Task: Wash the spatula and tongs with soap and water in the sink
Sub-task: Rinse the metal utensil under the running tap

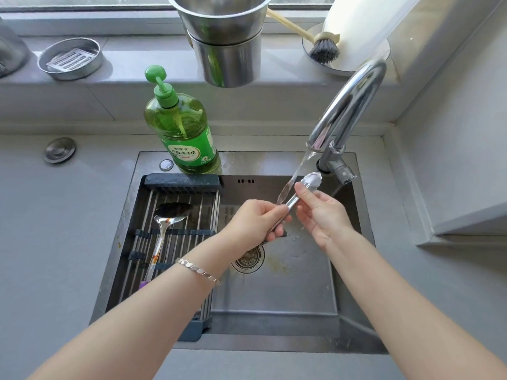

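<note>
My left hand [256,222] grips the handle end of the metal tongs [293,200] over the sink [274,292]. The tongs point up and right, their scalloped tips [312,178] just under the faucet [348,105]. Water runs from the spout onto the tongs. My right hand [319,212] pinches the tongs near the tips with thumb and fingers. A metal spatula [164,226] with a purple handle end lies on the roll-up rack [170,242] across the sink's left side. A green dish soap bottle [181,124] stands behind the rack.
The drain strainer [248,259] sits in the basin with some residue beside it. On the window sill stand stacked steel cups [225,42], a round tin with a grater [71,58], a dish brush [323,49] and a white container [359,28]. Grey counter surrounds the sink.
</note>
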`<state>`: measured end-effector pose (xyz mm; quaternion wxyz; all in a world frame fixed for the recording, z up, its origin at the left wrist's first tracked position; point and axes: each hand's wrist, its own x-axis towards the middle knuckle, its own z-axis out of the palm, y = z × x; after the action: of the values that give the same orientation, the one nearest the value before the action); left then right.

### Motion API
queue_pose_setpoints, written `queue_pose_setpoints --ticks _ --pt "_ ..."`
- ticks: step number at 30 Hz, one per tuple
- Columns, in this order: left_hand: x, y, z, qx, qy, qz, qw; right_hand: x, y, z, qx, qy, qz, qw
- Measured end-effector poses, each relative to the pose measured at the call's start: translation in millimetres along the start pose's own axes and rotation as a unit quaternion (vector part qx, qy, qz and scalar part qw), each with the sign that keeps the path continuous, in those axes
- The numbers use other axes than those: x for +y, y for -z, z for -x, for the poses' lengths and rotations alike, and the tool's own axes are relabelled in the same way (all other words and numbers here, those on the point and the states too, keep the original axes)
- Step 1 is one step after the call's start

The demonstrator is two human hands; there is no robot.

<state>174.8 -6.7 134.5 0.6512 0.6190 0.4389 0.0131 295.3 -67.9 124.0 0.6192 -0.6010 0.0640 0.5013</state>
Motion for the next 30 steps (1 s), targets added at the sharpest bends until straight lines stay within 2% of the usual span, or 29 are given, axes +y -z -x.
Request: queue_pose_setpoints --ticks 2,4,8,11,14,16,17,19,21,23,25,27,28,30 --pt "-5.0 3.1 3.5 -0.043 -0.008 0.011 0.999 1.9 -0.7 -1.3 0.000 -0.010 -0.006 1.000" --pt "-7.6 4.7 6.0 -0.044 0.000 0.008 0.999 6.8 -5.3 -0.7 -0.013 -0.012 0.012 1.000" --pt "-12.1 0.9 6.7 0.083 -0.001 -0.104 0.991 17.5 -20.2 6.5 -0.028 0.016 0.101 0.994" --pt "-17.7 1.2 11.5 0.128 -0.017 -0.193 0.973 13.3 -25.4 5.3 0.019 0.044 0.190 0.981" --pt "-21.9 6.2 19.8 0.172 -0.080 -0.284 0.940 3.5 -28.3 1.7 0.061 0.046 0.186 0.980" --pt "-27.5 9.8 22.5 0.202 -0.132 -0.308 0.920 0.8 -30.9 2.7 0.061 0.034 0.161 0.985" --pt "-31.3 12.7 22.7 0.212 -0.148 -0.302 0.918 1.0 -31.3 3.4 0.056 0.029 0.136 0.989" --pt "-37.0 19.2 25.8 0.216 -0.157 -0.224 0.937 3.9 -29.3 4.5 0.058 0.029 0.094 0.993" --pt "-42.0 25.4 31.2 0.208 -0.165 -0.131 0.955 14.1 -22.1 1.3 0.092 0.045 0.132 0.986" --pt "-46.8 29.1 37.3 0.204 -0.176 -0.075 0.960 28.8 -12.5 -2.7 0.095 0.021 0.189 0.977" --pt "-50.9 29.4 41.8 0.198 -0.184 -0.050 0.961 42.1 -7.2 -3.4 0.023 -0.045 0.164 0.985" --pt "-55.0 28.3 44.6 0.196 -0.192 -0.030 0.961 49.2 -8.7 -2.0 -0.067 -0.093 0.091 0.989" --pt "-56.9 27.8 45.8 0.198 -0.197 -0.024 0.960 50.4 -11.0 -1.0 -0.091 -0.095 0.062 0.989" --pt "-60.1 27.1 46.4 0.202 -0.202 -0.018 0.958 52.5 -15.2 -0.6 -0.074 -0.082 0.037 0.993"
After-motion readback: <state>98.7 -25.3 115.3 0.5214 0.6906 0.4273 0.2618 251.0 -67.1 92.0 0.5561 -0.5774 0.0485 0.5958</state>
